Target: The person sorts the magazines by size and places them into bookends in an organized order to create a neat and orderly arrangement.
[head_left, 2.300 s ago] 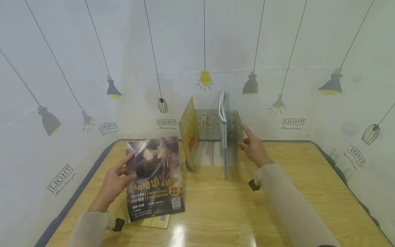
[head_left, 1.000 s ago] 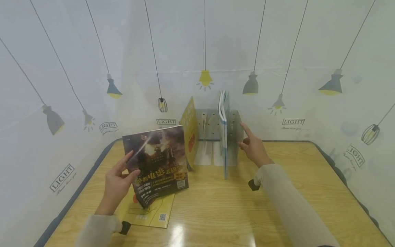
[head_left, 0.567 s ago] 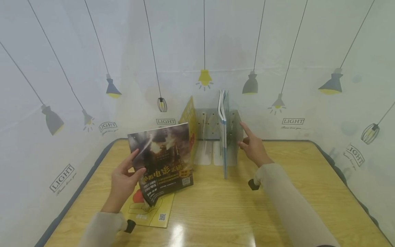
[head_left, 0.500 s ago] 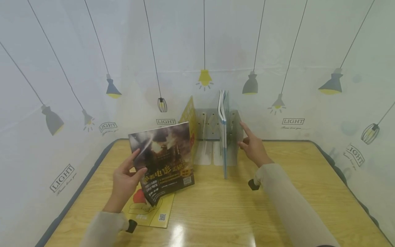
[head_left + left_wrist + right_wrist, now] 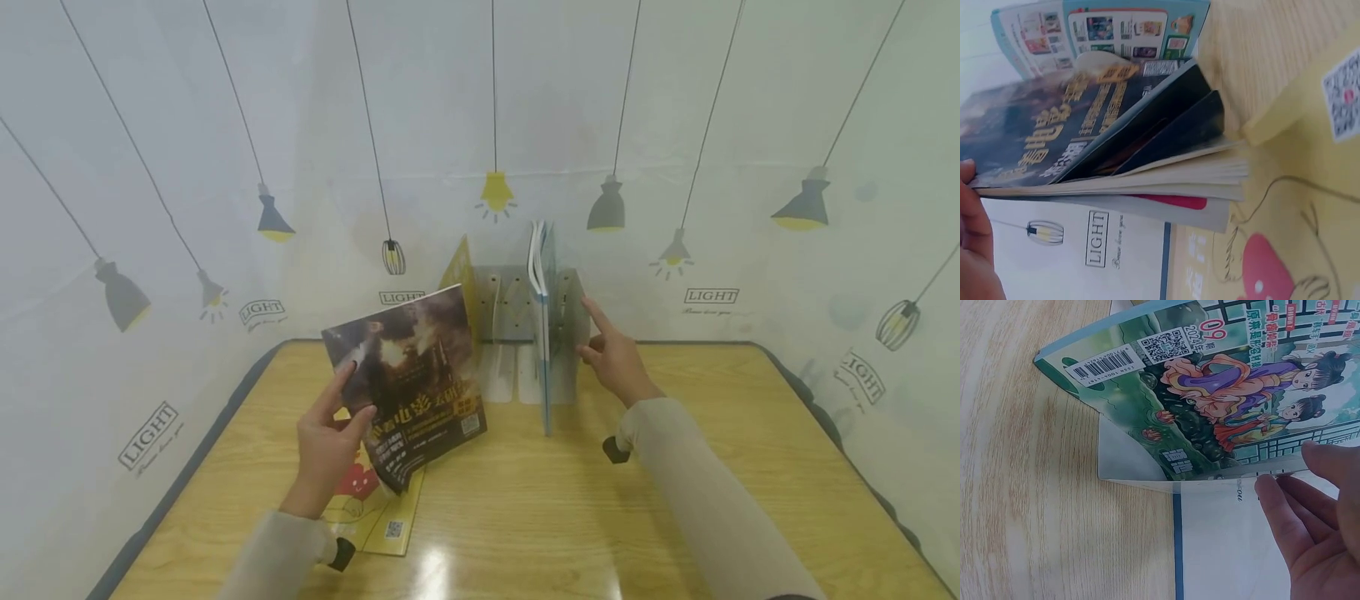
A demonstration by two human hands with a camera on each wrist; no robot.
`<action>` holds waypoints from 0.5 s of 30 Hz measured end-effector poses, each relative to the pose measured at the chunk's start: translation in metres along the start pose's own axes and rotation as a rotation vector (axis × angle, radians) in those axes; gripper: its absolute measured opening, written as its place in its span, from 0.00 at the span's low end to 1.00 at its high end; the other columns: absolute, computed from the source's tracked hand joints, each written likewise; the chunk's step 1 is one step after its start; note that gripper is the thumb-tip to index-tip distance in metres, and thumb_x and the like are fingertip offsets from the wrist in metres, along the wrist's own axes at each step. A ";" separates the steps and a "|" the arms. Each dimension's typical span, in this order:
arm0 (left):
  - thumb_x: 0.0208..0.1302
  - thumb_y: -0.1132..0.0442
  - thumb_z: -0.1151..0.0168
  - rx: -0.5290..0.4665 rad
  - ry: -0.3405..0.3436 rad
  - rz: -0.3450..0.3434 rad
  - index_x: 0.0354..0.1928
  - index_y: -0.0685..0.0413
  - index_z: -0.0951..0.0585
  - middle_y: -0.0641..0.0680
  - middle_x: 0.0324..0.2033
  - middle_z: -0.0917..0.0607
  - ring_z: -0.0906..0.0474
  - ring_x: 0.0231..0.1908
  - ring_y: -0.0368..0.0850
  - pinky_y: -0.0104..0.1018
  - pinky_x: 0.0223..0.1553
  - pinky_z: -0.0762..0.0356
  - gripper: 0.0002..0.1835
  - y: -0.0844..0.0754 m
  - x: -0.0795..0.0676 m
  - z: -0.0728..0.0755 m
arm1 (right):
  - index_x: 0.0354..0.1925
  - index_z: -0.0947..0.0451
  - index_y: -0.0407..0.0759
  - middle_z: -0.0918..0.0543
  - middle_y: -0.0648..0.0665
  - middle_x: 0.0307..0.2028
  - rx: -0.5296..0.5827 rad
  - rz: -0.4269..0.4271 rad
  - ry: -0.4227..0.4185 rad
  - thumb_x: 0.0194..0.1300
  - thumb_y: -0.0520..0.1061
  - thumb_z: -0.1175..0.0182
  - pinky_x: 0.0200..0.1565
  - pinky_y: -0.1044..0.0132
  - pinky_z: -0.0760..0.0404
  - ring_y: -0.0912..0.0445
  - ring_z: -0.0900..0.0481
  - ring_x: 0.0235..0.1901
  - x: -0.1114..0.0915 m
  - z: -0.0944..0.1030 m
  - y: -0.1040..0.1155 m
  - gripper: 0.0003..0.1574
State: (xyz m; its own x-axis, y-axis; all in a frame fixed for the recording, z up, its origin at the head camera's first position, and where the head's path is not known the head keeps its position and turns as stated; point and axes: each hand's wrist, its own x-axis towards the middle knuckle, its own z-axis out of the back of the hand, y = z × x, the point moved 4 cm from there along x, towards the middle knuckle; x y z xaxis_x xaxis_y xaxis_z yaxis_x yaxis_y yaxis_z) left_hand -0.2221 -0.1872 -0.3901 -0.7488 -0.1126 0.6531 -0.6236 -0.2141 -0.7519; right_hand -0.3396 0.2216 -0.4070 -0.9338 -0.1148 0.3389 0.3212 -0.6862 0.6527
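Wood-grain table (image 5: 570, 517); left fingers (image 5: 336, 390) pinch dark magazine (image 5: 420, 379) at left edge, likely light, floppy, best held through all pages; right fingers (image 5: 603, 321) spread against bookend (image 5: 572, 333).

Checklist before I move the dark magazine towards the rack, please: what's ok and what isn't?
1. Left hand gripping the dark magazine: ok, held by its left edge.
2. Its pages together: not ok, they fan apart at a lower corner.
3. Dark magazine upright and square to the rack: not ok, tilted, cover facing the head camera.
4. Gap between standing yellow book and blue-edged magazine: ok, open space shows.
5. Right hand at the rack's right side: ok, appears to touch it.
6. Dark magazine clear of the flat yellow book: cannot tell, they overlap in view.
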 end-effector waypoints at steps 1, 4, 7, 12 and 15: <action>0.50 0.85 0.34 0.005 -0.009 -0.003 0.64 0.64 0.27 0.63 0.36 0.17 0.21 0.26 0.35 0.24 0.14 0.26 0.35 -0.002 -0.001 -0.002 | 0.77 0.56 0.60 0.15 0.34 0.38 0.001 -0.001 -0.001 0.67 0.38 0.39 0.40 0.48 0.18 0.45 0.17 0.34 0.000 0.000 0.000 0.52; 0.50 0.85 0.34 0.015 -0.036 -0.011 0.64 0.64 0.27 0.65 0.40 0.17 0.21 0.28 0.34 0.23 0.19 0.23 0.35 -0.002 -0.002 -0.007 | 0.77 0.55 0.58 0.15 0.33 0.38 0.004 0.005 -0.009 0.67 0.38 0.39 0.39 0.48 0.18 0.44 0.17 0.34 0.001 0.000 0.000 0.51; 0.49 0.85 0.34 0.040 -0.056 -0.034 0.63 0.64 0.26 0.69 0.48 0.19 0.20 0.32 0.32 0.23 0.24 0.21 0.35 -0.003 -0.004 -0.013 | 0.77 0.54 0.56 0.16 0.32 0.39 0.004 0.017 -0.019 0.67 0.38 0.39 0.39 0.47 0.18 0.43 0.17 0.35 0.000 0.000 0.000 0.51; 0.48 0.86 0.34 0.106 -0.072 -0.139 0.61 0.68 0.25 0.69 0.46 0.18 0.17 0.27 0.40 0.23 0.21 0.22 0.34 -0.012 -0.007 -0.023 | 0.77 0.54 0.55 0.16 0.31 0.39 0.002 0.027 -0.028 0.66 0.37 0.39 0.39 0.47 0.19 0.42 0.18 0.36 0.000 0.000 0.001 0.51; 0.48 0.87 0.34 0.131 -0.069 -0.173 0.60 0.69 0.25 0.69 0.47 0.18 0.17 0.24 0.49 0.23 0.17 0.26 0.33 -0.015 -0.009 -0.029 | 0.77 0.53 0.56 0.16 0.31 0.39 0.000 0.030 -0.035 0.66 0.37 0.38 0.40 0.46 0.19 0.41 0.18 0.36 0.000 0.000 0.001 0.51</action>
State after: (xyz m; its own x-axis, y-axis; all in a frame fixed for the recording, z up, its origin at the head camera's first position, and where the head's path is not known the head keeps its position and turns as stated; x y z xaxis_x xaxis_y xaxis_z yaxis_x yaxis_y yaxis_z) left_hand -0.2125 -0.1552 -0.3870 -0.6133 -0.1280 0.7794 -0.7038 -0.3593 -0.6128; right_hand -0.3388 0.2209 -0.4064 -0.9176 -0.1107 0.3817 0.3494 -0.6827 0.6418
